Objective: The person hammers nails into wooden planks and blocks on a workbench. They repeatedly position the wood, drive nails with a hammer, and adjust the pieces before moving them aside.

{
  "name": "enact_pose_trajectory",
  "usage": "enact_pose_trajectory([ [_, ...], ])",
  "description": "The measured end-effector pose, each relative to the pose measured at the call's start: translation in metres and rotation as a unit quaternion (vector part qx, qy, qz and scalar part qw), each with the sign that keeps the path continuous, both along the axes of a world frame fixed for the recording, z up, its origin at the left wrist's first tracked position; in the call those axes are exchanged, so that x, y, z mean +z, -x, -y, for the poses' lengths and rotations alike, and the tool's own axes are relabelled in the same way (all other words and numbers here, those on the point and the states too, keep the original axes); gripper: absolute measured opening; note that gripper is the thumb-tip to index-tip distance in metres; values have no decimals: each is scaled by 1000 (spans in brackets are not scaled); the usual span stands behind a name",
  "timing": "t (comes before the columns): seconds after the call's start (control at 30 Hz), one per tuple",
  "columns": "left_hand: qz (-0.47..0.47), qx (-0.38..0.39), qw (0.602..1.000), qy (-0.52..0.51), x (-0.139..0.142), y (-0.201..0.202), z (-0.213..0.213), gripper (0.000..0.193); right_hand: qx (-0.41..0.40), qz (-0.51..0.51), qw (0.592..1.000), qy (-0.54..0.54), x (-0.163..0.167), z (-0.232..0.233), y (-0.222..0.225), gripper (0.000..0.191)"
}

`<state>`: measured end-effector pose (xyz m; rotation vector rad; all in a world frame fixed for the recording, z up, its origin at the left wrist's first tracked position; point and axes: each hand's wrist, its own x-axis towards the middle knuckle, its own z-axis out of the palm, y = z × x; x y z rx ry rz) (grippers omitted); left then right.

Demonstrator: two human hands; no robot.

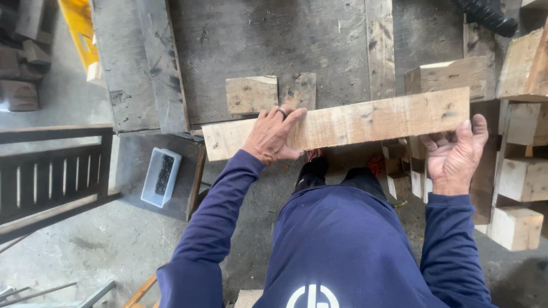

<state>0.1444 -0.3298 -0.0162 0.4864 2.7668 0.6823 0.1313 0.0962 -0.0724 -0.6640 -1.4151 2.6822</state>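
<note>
Wood is what both hands hold here: a long, pale plank [342, 122] held flat in the air above the grey floor [114, 251]. The left hand [275, 137] lies spread over the top near one end, fingers curled on the far edge. The right hand [454, 154] is open, palm up, under the other end. That open palm hardly grips, so I think the plank could slip and drop onto the feet or bump the stacked wood blocks [516, 188].

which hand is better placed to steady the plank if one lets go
Left, probably. The left hand lies flat over the plank with fingers wrapped on it; the right hand only cups the far end, palm open.
</note>
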Motion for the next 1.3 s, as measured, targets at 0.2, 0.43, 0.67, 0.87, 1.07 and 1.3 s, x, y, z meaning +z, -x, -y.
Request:
enact_pose_trajectory([
  [0.2, -51, -31, 997, -42, -4, 20, 5, 103, 10, 13, 995, -93, 13, -6, -16, 37],
  [0.43, -64, -26, 996, -57, 7, 63, -26, 98, 4, -26, 967, -254, 46, -43, 26, 38],
  [0.67, -2, 31, 998, 59, -4, 63, -74, 125, 130, -1, 861, -492, 17, -69, 68, 45],
  [0.87, -93, 40, 995, 14, -11, 78, -199, 129, 233, 23, 913, -333, -1, -93, 63, 85],
  [1.07, 64, -12, 992, 110, -4, 136, -338, 125, 355, 16, 817, -453, 3, -126, 104, 94],
  [1.3, 50, 35, 994, 91, -1, 148, -360, 102, 471, -87, 710, -516, -18, -132, 149, 130],
])
